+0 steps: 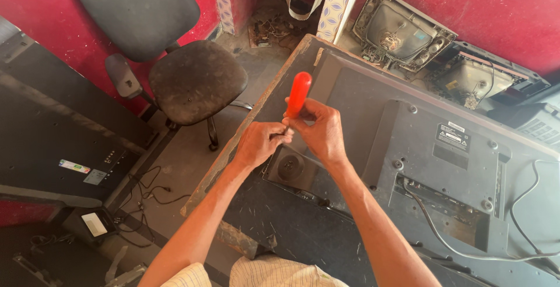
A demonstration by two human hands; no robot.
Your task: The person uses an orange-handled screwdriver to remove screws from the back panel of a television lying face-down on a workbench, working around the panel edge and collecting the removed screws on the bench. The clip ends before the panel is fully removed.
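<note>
The right hand (322,132) is closing its fingers around the lower end of one screwdriver with a red handle (298,93), which is standing nearly upright with the handle rising above the knuckles. The left hand (259,143) is curling loosely, its fingertips pinching at the tool just below the handle and touching the right hand; the shaft and tip are hidden between the two hands. Both hands are working over the back panel of one flat television (408,164) lying face down, near its left edge and just above a round speaker opening (290,167). Both forearms are extending forward from the bottom of the view and converging at the tool. One black cable (443,237) is trailing across the panel. One office chair (186,77) is standing to the left, and two old tube-set chassis (402,30) are leaning against the red wall.
</note>
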